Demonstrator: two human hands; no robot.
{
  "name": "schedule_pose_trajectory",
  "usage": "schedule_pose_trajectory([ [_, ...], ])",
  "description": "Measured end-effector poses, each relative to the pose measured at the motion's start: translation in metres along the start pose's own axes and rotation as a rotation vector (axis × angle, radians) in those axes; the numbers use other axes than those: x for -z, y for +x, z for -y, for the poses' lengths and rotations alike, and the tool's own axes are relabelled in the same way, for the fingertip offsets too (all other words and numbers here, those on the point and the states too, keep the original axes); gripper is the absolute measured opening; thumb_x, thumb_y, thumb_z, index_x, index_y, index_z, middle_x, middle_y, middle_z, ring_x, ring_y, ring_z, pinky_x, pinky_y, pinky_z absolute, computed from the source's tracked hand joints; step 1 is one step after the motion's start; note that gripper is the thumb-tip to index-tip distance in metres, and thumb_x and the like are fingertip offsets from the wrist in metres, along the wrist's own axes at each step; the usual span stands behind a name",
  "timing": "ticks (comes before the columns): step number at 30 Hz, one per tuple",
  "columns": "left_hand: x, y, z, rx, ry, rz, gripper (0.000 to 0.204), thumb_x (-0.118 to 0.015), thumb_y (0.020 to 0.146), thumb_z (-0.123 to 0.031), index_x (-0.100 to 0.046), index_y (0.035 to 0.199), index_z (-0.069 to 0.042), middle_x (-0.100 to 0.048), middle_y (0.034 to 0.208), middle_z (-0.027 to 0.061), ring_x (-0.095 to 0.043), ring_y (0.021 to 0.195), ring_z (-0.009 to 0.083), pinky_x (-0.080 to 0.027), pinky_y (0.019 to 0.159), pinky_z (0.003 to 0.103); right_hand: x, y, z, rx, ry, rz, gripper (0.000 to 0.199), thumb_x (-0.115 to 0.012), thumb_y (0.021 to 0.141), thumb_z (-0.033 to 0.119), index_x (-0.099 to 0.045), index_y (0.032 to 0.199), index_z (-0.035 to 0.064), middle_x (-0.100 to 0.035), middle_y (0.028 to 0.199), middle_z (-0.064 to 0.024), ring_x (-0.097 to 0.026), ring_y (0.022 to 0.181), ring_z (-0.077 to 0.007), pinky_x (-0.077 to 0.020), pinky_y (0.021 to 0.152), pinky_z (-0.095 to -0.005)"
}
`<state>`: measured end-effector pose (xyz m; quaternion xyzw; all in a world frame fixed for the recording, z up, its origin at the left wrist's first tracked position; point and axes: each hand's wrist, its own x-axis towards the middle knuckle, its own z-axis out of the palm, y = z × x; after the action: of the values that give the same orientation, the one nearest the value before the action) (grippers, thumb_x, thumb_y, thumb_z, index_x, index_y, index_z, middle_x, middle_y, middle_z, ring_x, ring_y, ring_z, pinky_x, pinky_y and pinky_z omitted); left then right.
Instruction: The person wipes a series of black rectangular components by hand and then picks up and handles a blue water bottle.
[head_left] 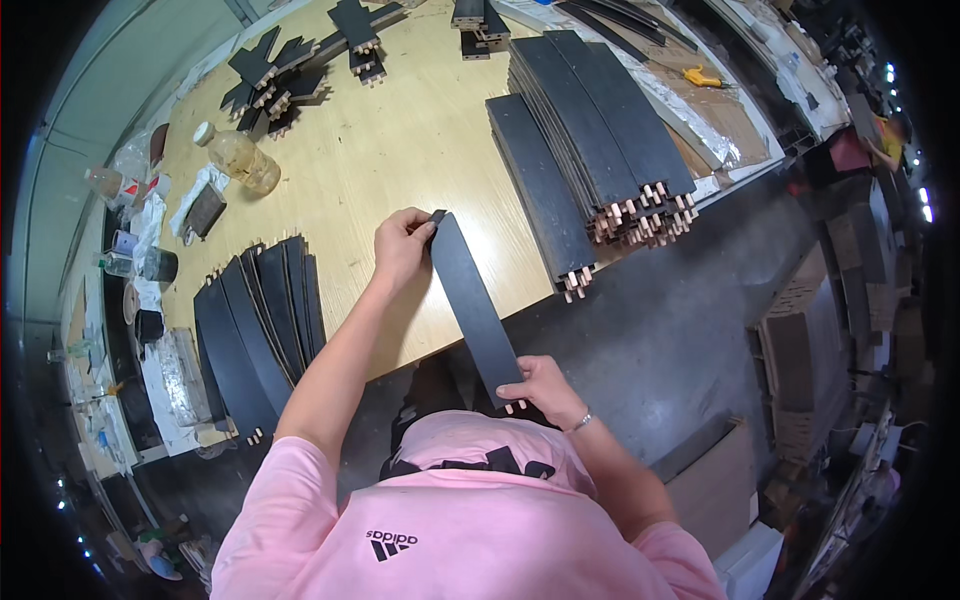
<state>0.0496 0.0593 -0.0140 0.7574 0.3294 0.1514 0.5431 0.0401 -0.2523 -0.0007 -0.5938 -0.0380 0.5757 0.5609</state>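
A long, narrow black board (472, 300) slants over the front edge of the table, its near end off the table close to my waist. My right hand (545, 392) is closed round that near end, thumb on top; two pale wooden dowels stick out beside it. My left hand (405, 243) is at the far end, thumb and fingers pinched on a small black piece (438, 216) against the board's corner. What that piece is cannot be made out. To the right lies a tall stack of black boards (590, 110), dowels pointing toward me. More black boards (262, 320) stand in a row at the left.
The light wooden table (400, 130) carries crossed piles of short black pieces (275, 75) at the back. A capped bottle (238, 158) and a dark block (205, 210) stand left. A yellow tool (704, 77) lies far right. Stacked panels (790, 350) stand on the floor to the right.
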Motion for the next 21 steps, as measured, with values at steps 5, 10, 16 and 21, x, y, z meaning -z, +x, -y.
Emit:
schedule_pose_trajectory([
  [5, 0.005, -0.005, -0.009, 0.064, -0.445, -0.104, 0.009, -0.066, 0.091, -0.005, -0.069, 0.097, 0.000, -0.063, 0.079, 0.0007, -0.057, 0.070, 0.0099, -0.047, 0.063, 0.025, -0.002, 0.011, 0.019, 0.088, -0.115, 0.065, 0.016, -0.073, 0.072, -0.006, -0.064, 0.084, -0.0015, -0.062, 0.067, -0.0027, -0.057, 0.050, -0.0093, -0.0441, 0.046, -0.0249],
  [10, 0.002, -0.040, -0.046, 0.003, -0.325, 0.045, 0.007, -0.066, 0.091, -0.007, -0.069, 0.096, -0.004, -0.060, 0.081, -0.0029, -0.050, 0.068, 0.0046, -0.042, 0.061, 0.022, -0.005, 0.008, 0.006, 0.098, -0.096, 0.001, 0.026, -0.067, 0.069, -0.009, -0.063, 0.094, -0.0013, -0.066, 0.075, -0.0058, -0.063, 0.061, -0.0137, -0.0513, 0.058, -0.0275],
  [16, -0.025, -0.116, -0.094, -0.363, -0.332, 0.231, 0.010, -0.066, 0.087, 0.001, -0.067, 0.097, -0.001, -0.060, 0.096, 0.0050, -0.055, 0.083, 0.0107, -0.044, 0.068, 0.024, -0.002, -0.012, 0.045, 0.202, 0.202, 0.151, 0.045, -0.066, 0.079, 0.006, -0.056, 0.122, -0.0029, -0.068, 0.097, -0.0104, -0.066, 0.092, -0.0188, -0.0525, 0.087, -0.0328],
  [21, -0.014, -0.134, -0.122, -0.436, -0.304, 0.104, 0.013, -0.067, 0.083, 0.006, -0.071, 0.093, 0.000, -0.062, 0.090, 0.0061, -0.056, 0.077, 0.0118, -0.042, 0.065, 0.024, 0.000, -0.024, 0.057, 0.391, 0.079, 0.051, 0.037, -0.064, 0.079, 0.000, -0.059, 0.116, -0.0006, -0.066, 0.097, -0.0067, -0.064, 0.091, -0.0170, -0.0493, 0.087, -0.0297],
])
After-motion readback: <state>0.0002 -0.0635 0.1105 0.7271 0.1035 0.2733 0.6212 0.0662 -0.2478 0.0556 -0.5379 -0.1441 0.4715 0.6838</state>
